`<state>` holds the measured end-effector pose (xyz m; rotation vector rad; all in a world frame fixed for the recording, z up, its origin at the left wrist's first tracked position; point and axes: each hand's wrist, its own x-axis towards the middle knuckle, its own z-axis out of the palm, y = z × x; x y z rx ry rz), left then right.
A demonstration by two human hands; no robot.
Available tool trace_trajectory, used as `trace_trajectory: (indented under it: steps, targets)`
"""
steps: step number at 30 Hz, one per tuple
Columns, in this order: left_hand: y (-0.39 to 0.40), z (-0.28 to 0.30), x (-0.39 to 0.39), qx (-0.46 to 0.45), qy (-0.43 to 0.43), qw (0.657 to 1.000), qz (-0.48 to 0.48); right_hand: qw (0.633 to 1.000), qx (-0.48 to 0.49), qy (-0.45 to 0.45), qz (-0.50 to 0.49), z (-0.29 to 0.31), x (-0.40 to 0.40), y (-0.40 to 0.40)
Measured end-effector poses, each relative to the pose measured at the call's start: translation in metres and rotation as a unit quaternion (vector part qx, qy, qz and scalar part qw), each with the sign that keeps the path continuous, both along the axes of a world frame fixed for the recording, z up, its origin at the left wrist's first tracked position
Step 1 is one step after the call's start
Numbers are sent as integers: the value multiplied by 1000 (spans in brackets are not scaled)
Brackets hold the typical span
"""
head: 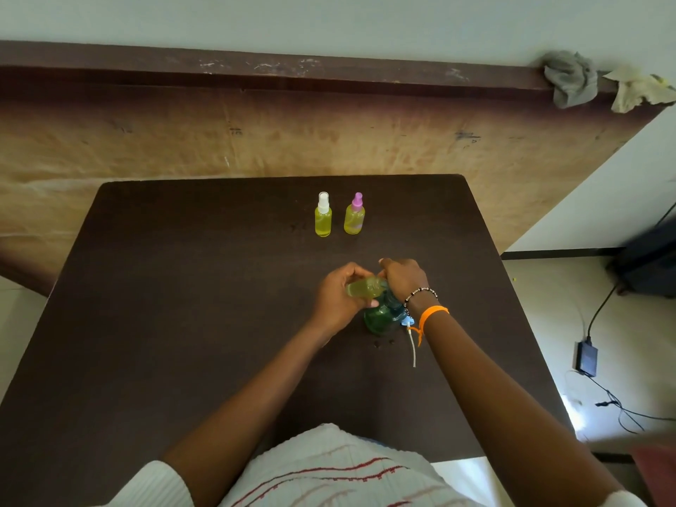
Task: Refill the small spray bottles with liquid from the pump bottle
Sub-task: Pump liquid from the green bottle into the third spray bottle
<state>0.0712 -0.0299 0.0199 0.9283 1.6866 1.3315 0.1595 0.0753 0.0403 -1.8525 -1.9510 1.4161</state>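
At the middle of the dark table (183,323), my left hand (338,301) grips a small open spray bottle (362,288) of yellow-green liquid, tilted on its side against the top of the green pump bottle (382,318). My right hand (404,278) curls over the pump bottle's top, hiding the pump head. A loose spray cap with a white dip tube (412,342) lies just right of the pump bottle. Farther back stand two capped spray bottles of yellow liquid: one with a white top (323,219), one with a purple top (354,217).
A brown board (219,140) leans behind the table, with two rags (570,82) on its top ledge at the right. On the floor to the right lie a black adapter (586,356) and cables. Small drops (382,343) mark the table near the pump bottle.
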Motion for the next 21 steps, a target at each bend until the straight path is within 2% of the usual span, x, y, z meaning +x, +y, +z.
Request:
trace_trajectory:
  steps: [9,12,16,21]
  targets:
    - [1,1,3,1,18,1000,3,997,73,0,-31,0,-1,-6]
    - [0,4,4,-2,13,1000,6,999,44,-2,-22,0,-2,-2]
    - [0,4,3,8,9,1000,0,998,-47,-3,33,4,-5,6]
    - [0,5,4,9,15,1000,5,1000,-1,-8,-23,-3,-2,1]
